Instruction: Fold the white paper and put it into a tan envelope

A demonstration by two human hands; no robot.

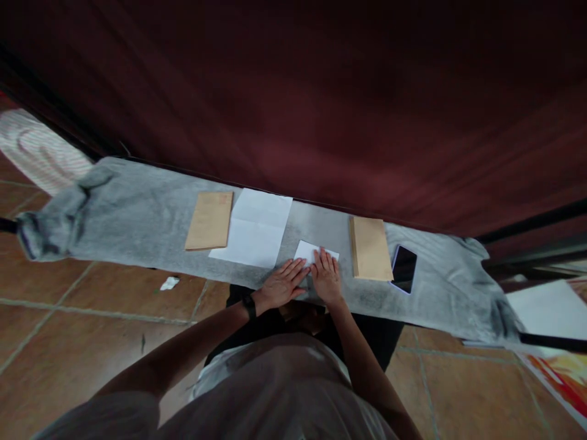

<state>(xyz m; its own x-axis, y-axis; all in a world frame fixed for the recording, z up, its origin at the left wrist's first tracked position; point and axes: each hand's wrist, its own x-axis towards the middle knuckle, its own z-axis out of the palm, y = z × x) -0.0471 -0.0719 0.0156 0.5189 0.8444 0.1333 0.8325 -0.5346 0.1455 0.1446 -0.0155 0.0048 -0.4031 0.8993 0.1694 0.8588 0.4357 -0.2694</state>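
Observation:
A small folded sheet of white paper (304,249) lies on the grey cloth in front of me. My left hand (285,282) rests flat with fingers stretched, its fingertips on the paper's near left part. Laid over the right side of the paper is my right hand (326,275), fingers extended and flat. Both palms face down and partly cover the paper. Left of it, a larger white sheet (259,226) with a crease across it lies spread out. Brown envelopes (210,220) sit at that sheet's left edge, and a thicker stack of brown envelopes (370,249) is on the right.
A phone (404,269) lies beside the right stack. The grey cloth (142,214) covers a long narrow surface, with a dark red curtain (293,110) along its far side. A crumpled white scrap (169,283) is on the tiled floor (137,318).

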